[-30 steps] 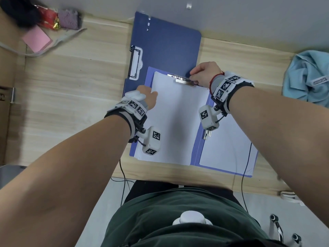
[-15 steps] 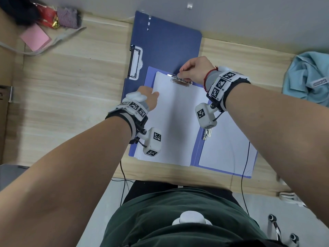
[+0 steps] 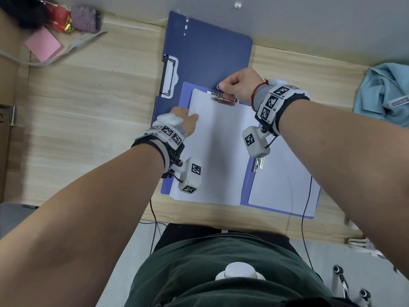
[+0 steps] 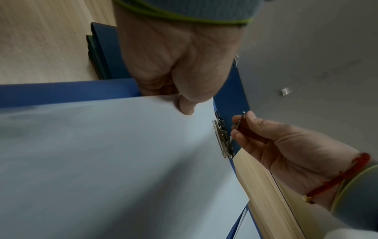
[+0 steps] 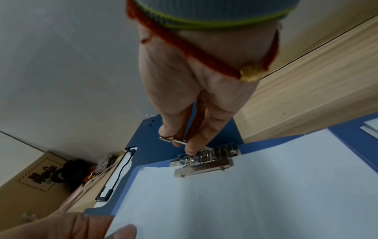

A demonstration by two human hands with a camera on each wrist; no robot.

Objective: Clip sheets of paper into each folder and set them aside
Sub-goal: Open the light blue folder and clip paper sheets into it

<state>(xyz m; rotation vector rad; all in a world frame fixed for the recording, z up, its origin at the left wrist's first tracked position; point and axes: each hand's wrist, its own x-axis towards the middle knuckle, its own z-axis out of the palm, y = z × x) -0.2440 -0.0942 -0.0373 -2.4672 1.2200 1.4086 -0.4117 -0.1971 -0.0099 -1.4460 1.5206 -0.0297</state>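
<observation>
An open light-blue folder [image 3: 245, 187] lies on the desk before me, with white sheets of paper [image 3: 219, 151] on its left half. My left hand [image 3: 188, 120] pinches the sheets' left edge, thumb on top [image 4: 185, 105]. A metal clip [image 3: 223, 99] sits at the sheets' top edge. My right hand [image 3: 236, 85] pinches the clip's lever [image 5: 174, 139], which is raised above the clip [image 5: 204, 160]. More white paper [image 3: 281, 185] lies in the folder's right half.
A dark-blue folder [image 3: 205, 54] with its own clip [image 3: 169, 76] lies under and behind the open one. A pink pad [image 3: 43, 44], red packet and purple cloth sit far left. A light-blue garment [image 3: 385, 94] lies far right. The desk's near edge runs close below the folder.
My right hand has moved left and up along the clip and lifted its lever. The left hand has stayed on the sheets' left edge.
</observation>
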